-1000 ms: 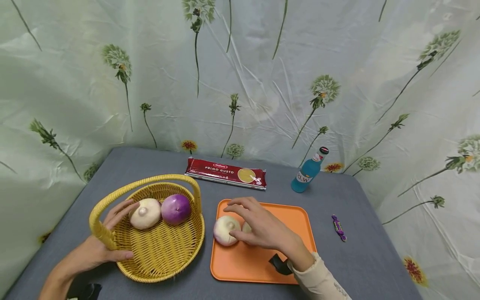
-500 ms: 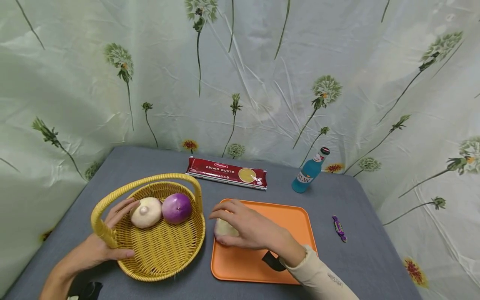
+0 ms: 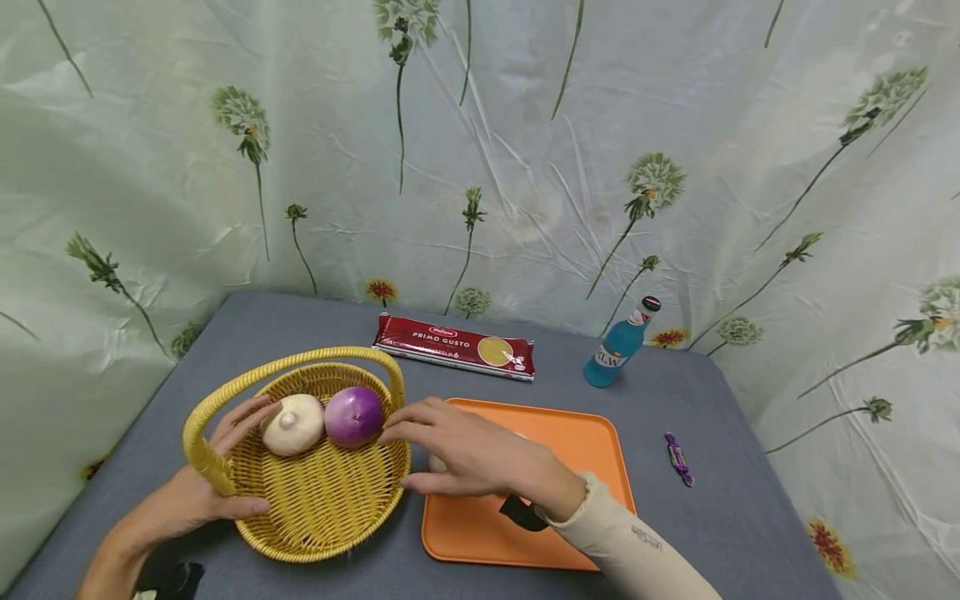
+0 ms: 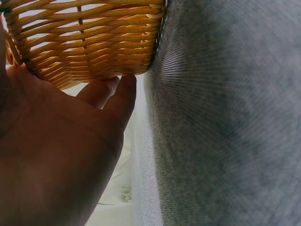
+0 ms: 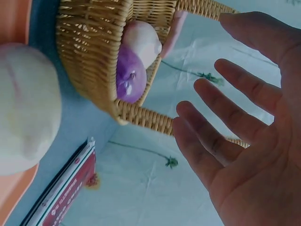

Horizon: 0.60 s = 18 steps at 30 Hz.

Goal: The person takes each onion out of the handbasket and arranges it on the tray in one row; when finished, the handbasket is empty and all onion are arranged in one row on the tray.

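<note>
A yellow wicker basket (image 3: 330, 508) with an arched handle stands at the left. Inside it lie a turnip (image 3: 292, 427) with its white side up and a turnip (image 3: 354, 417) showing purple. My left hand (image 3: 191, 496) grips the basket's left side, with fingers and thumb spread at the rim. My right hand (image 3: 465, 454) hovers with spread fingers between the basket's right rim and the orange tray (image 3: 555, 533), holding nothing. Beneath it a turnip on the tray is mostly hidden in the head view; the right wrist view shows this white turnip (image 5: 26, 108) large.
A red spaghetti packet (image 3: 453, 347) lies behind the basket and tray. A blue bottle (image 3: 617, 346) stands at the back right. Right of the tray lies a purple wrapped candy (image 3: 678, 460). A flowered curtain (image 3: 510, 167) hangs behind the grey table (image 3: 675, 542).
My right hand has moved left from above the turnips on the tray to the basket's right rim. My left hand and the basket have stayed in place.
</note>
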{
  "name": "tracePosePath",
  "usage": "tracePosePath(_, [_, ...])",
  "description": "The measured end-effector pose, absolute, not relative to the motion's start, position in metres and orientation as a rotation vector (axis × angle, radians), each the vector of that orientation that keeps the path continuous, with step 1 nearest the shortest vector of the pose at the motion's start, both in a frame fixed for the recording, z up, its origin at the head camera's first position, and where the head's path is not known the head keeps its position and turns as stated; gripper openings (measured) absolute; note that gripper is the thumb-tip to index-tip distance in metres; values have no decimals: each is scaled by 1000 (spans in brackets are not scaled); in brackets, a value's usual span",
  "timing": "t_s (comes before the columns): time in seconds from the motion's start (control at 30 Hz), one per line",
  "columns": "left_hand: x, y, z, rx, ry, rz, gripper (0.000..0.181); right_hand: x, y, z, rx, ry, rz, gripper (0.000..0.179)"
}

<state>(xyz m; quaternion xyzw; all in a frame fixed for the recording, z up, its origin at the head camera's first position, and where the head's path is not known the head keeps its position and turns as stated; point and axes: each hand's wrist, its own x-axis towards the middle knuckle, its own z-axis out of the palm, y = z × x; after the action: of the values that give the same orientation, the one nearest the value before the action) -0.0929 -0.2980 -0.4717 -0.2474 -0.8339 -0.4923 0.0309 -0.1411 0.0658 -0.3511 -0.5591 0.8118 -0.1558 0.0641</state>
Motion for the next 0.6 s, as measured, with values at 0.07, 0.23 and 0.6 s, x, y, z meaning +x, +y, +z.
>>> tracePosePath(0.07, [-93, -298, -472, -760, -2572, -1518, 113, -142, 59, -350, -1720, 2432, -445, 45])
tracePosePath(0.23, [-92, -298, -470, -758, -2576, -1528, 114, -147, 41, -351, -1762, 2373, -398, 43])
tracePosePath(0.6, [-93, -298, -472, -767, -2564, -1505, 114, -164, 2, -354, -1783, 2152, -585, 46])
